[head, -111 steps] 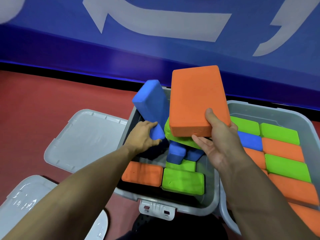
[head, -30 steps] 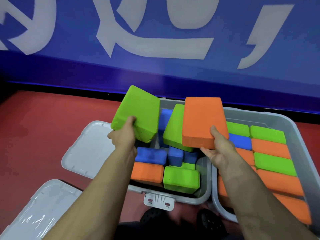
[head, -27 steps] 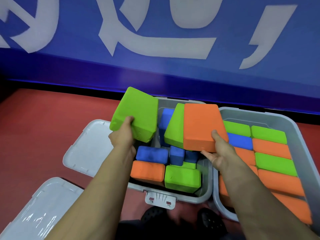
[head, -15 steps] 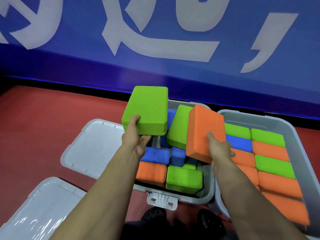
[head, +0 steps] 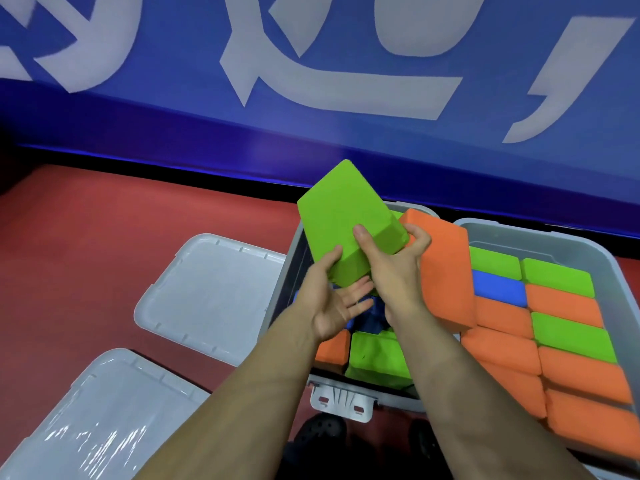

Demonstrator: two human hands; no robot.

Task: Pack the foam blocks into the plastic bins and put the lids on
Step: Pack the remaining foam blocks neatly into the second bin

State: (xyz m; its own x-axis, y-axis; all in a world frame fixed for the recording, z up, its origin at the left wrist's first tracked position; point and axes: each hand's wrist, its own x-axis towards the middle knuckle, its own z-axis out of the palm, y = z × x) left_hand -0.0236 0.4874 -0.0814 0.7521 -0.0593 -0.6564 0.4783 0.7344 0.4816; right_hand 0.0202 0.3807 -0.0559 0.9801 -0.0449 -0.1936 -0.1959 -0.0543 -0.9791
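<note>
Matte green foam block (head: 341,216) tilted above the left grey plastic bin (head: 282,292), right hand (head: 391,268) gripping its near end, left hand (head: 332,299) spread flat beneath, orange slab (head: 446,271) leaning on the bin's right rim.

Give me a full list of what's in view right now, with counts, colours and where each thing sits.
Green block: one, green, held up over the left bin.
Orange block: one, orange, tilted on edge at the left bin's right side.
Left bin: one, grey, centre; orange, green and blue blocks lie loose inside, count unclear.
Right bin: one, grey, right; rows of green, orange and one blue block packed flat.
Lids: two, grey, on the red floor left of the bins, neither fitted.
Wall: blue with white lettering, behind.
Shoes: dark, at the bottom edge.
Left hand: under the green block's near end, fingers spread.
Right hand: grips the green block.
</note>
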